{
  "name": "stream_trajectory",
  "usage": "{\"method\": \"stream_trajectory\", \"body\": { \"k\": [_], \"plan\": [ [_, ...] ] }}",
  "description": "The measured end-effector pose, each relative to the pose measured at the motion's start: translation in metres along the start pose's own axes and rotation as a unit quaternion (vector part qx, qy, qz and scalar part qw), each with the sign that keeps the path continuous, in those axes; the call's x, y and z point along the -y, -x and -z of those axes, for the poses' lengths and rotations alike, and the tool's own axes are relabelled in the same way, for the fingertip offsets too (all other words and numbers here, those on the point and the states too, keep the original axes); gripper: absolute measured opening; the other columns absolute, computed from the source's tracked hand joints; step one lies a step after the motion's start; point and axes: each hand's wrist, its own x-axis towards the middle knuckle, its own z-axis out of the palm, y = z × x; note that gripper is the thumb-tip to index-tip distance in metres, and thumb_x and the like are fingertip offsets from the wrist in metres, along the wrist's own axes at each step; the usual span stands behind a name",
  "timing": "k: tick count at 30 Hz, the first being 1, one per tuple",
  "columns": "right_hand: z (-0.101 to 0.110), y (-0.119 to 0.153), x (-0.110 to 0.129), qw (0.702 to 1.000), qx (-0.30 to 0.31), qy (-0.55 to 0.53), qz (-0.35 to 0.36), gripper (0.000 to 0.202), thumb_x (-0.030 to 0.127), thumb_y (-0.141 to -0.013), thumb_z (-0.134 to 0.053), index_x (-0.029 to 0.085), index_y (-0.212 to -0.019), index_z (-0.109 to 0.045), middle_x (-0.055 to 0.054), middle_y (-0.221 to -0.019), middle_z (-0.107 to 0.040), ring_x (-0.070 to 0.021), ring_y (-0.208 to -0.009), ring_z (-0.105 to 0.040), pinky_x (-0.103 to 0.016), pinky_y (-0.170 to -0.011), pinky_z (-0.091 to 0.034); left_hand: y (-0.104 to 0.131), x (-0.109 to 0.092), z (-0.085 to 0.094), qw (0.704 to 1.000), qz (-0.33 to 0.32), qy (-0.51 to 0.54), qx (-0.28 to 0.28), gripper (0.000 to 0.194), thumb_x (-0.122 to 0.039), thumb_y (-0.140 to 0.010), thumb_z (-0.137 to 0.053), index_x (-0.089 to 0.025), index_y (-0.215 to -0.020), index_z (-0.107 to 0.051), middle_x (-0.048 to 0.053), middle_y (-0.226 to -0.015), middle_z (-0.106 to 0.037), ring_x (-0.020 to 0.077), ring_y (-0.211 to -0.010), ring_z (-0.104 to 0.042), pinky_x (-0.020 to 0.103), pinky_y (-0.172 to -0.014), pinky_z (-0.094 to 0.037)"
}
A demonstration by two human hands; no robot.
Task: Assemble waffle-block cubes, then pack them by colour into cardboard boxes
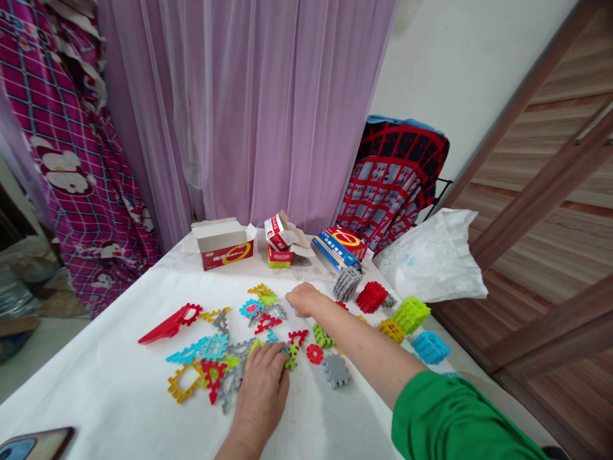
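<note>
My left hand [262, 383] lies palm down over a loose heap of plastic building pieces, fingers stretched out and touching some of them. Grey [230, 386] and red [213, 377] pieces with toothed edges are beside its fingers. Farther out, my right hand [302, 299] has its fingers curled closed, and whatever they may hold is hidden. Near it on the left are a blue gear-shaped piece [251, 308] and a red triangular piece [268, 323]. Under my right forearm lie a green piece [322, 336], a red round piece [315, 354] and a grey square plate [336, 370].
Stacked pieces in grey [347, 283], red [371, 297], green [412, 314] and blue [431, 347] stand at the right. Behind are an open carton [227, 252], small boxes [280, 246] and a blue box [336, 249]. A white bag [431, 262] and a phone [38, 444] flank the table.
</note>
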Motion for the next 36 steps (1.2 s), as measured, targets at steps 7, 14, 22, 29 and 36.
{"method": "stream_trajectory", "body": {
  "k": [7,14,22,29,36],
  "plan": [
    [0.003,0.006,0.004,0.996,-0.041,-0.067,-0.034,0.036,0.005,-0.081,-0.058,0.012,-0.115,-0.069,-0.02,-0.115,-0.071,-0.0295,-0.111,-0.065,-0.035,-0.089,-0.05,0.0,0.0,0.004,1.0,-0.008,0.014,0.014,0.026,-0.013,-0.083,-0.052,-0.026,-0.102,-0.066,0.006,-0.117,-0.072,0.0248,-0.109,-0.065,0.053,-0.103,-0.046],
    [0.014,0.02,-0.011,0.975,-0.083,-0.203,-0.038,0.042,0.005,-0.084,-0.045,0.019,-0.115,-0.071,-0.005,-0.112,-0.074,-0.0167,-0.104,-0.068,-0.023,-0.085,-0.049,-0.001,0.006,-0.003,0.991,0.054,0.084,-0.088,0.02,-0.026,-0.089,-0.052,-0.024,-0.106,-0.063,0.009,-0.113,-0.071,0.023,-0.105,-0.067,0.043,-0.092,-0.055],
    [0.016,0.045,0.012,0.916,-0.017,-0.387,0.107,0.045,-0.004,-0.072,-0.049,0.015,-0.106,-0.071,0.0,-0.095,-0.076,-0.0125,-0.088,-0.069,-0.019,-0.073,-0.05,-0.008,0.005,0.01,0.947,0.186,0.243,-0.098,0.04,-0.045,-0.09,-0.048,-0.019,-0.118,-0.059,0.007,-0.093,-0.074,0.0202,-0.084,-0.07,0.037,-0.079,-0.056],
    [0.023,0.053,0.035,0.916,-0.1,-0.369,0.12,0.031,0.003,-0.077,-0.056,0.016,-0.101,-0.071,-0.001,-0.097,-0.074,-0.0137,-0.087,-0.067,-0.021,-0.077,-0.048,-0.011,0.006,0.01,0.884,0.278,0.366,-0.078,0.04,-0.061,-0.078,-0.057,-0.021,-0.082,-0.063,-0.002,-0.061,-0.065,0.013,-0.053,-0.058,0.024,-0.053,-0.046],
    [0.004,0.086,0.043,0.945,-0.252,-0.206,0.024,0.036,0.031,-0.083,-0.066,0.021,-0.118,-0.064,-0.008,-0.113,-0.067,-0.0226,-0.104,-0.061,-0.033,-0.089,-0.044,-0.013,0.01,0.006,0.852,0.312,0.407,-0.106,0.047,-0.066,-0.075,-0.058,-0.02,-0.084,-0.059,-0.003,-0.061,-0.064,0.012,-0.052,-0.057,0.023,-0.051,-0.046]
  ]
}}
